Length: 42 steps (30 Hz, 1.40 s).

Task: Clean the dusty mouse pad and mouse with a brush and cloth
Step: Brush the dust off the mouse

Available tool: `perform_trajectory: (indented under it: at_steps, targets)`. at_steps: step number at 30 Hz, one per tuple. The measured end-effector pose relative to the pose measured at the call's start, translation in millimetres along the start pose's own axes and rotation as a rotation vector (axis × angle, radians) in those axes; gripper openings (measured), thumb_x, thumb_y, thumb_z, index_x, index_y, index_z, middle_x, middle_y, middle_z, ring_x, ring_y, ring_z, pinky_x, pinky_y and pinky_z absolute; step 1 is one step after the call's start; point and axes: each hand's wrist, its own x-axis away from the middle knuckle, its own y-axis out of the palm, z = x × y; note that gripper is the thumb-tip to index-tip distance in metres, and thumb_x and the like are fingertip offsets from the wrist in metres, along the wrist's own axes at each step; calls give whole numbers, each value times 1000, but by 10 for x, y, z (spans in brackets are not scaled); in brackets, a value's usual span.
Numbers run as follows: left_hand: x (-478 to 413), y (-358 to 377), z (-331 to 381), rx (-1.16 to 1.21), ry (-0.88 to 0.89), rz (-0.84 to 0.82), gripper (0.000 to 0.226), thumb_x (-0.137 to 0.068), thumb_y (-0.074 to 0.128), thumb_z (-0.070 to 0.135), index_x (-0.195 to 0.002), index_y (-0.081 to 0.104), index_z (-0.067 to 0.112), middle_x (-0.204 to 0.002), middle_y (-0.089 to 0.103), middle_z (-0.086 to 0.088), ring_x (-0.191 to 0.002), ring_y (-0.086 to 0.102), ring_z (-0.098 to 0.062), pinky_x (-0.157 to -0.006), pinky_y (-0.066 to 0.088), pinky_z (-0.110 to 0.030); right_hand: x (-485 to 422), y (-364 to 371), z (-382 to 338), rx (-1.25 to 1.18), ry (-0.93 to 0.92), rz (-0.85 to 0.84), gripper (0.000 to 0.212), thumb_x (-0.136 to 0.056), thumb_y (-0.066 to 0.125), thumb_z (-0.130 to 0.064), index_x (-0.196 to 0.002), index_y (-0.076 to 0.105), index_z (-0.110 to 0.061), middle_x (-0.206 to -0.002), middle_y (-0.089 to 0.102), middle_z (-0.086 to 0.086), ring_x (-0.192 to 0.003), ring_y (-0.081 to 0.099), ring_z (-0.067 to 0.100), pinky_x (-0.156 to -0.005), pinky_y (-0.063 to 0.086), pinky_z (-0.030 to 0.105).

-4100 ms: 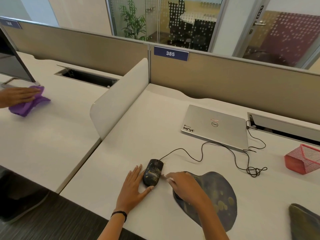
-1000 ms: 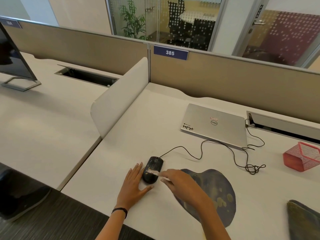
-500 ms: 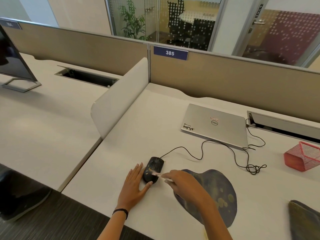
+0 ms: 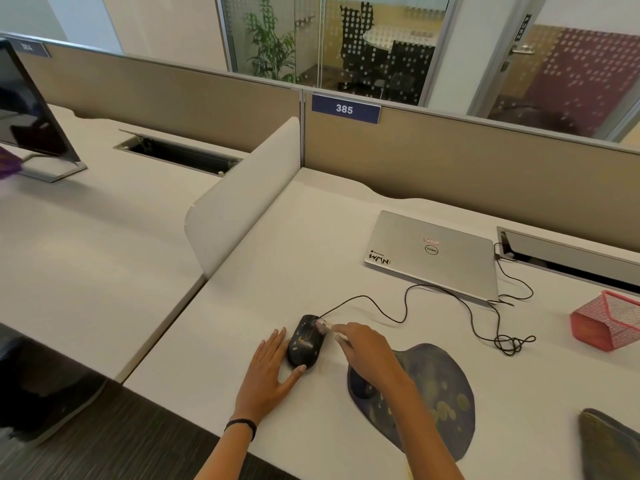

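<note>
A black wired mouse (image 4: pixel 305 342) with yellowish dust marks lies on the white desk, left of the dark, dust-spotted mouse pad (image 4: pixel 433 389). My left hand (image 4: pixel 268 374) lies flat beside the mouse, fingers straight, thumb against its near end. My right hand (image 4: pixel 369 353) pinches a small pale brush (image 4: pixel 323 328), whose bristles touch the front right of the mouse near the cable. A dark cloth (image 4: pixel 609 445) lies at the lower right edge of the view.
A closed silver laptop (image 4: pixel 433 252) sits behind, with the mouse cable (image 4: pixel 450 299) looping to it. A red mesh holder (image 4: pixel 606 322) stands at right. A white divider (image 4: pixel 239 199) separates the neighbouring desk, which carries a monitor (image 4: pixel 31 112) and a purple cloth (image 4: pixel 8 164).
The brush tip has moved from the middle of the mouse up to its front right end. My left hand has stayed beside the mouse.
</note>
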Motion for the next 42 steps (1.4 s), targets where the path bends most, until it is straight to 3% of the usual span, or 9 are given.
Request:
perform_trajectory:
  at_steps: [7, 15, 19, 28, 32, 38, 42]
  targets:
    - [4, 11, -12, 1, -5, -1, 81, -83, 27, 73, -150, 16, 29, -152, -1, 17, -144, -4, -2, -120, -3, -25, -9, -136, -37, 15, 10, 5, 35, -101, 39, -26, -133, 50, -24, -124, 63, 2, -108, 59, 19, -92, 44, 27]
    - [-25, 17, -14, 26, -54, 28, 65, -91, 40, 60, -148, 26, 31, -159, 9, 10, -144, -5, -1, -121, 0, -26, 157, -148, -246, -27, -42, -95, 31, -100, 39, -26, -123, 59, -20, -117, 66, 5, -101, 61, 23, -78, 42, 29]
    - [-24, 11, 1, 27, -76, 26, 66, -90, 41, 62, -147, 30, 31, -160, 11, 8, -148, 1, -7, -122, 2, -28, 141, -127, -229, -30, -10, -76, 33, -100, 39, -27, -127, 56, -21, -120, 65, 4, -105, 60, 21, -87, 46, 31]
    - [-24, 14, -7, 14, -77, 26, 67, -89, 40, 64, -146, 31, 31, -160, 10, 8, -147, -1, -6, -120, -1, -26, -79, -53, -118, 8, 31, -20, 32, -100, 38, -25, -127, 55, -19, -119, 64, 5, -103, 60, 20, -81, 44, 26]
    - [-22, 17, -12, 5, -73, 17, 68, -89, 39, 65, -147, 29, 32, -160, 10, 8, -145, -4, -4, -120, -1, -26, -123, -47, -85, -23, 48, -22, 36, -100, 39, -24, -134, 50, -20, -125, 62, 4, -109, 59, 19, -89, 45, 26]
    - [-34, 17, -4, 32, -64, 39, 64, -89, 39, 64, -145, 32, 34, -158, 9, 15, -146, -3, -1, -120, 1, -24, -91, -50, -48, -36, 22, 81, 38, -100, 40, -25, -138, 44, -28, -112, 65, 3, -98, 60, 19, -82, 46, 26]
    - [-18, 21, -13, 40, -67, 37, 64, -89, 37, 64, -145, 31, 34, -159, 11, 13, -143, -7, 2, -121, 0, -25, -72, -1, -66, -38, -3, 25, 39, -100, 39, -24, -138, 43, -30, -111, 64, 4, -98, 60, 20, -82, 45, 28]
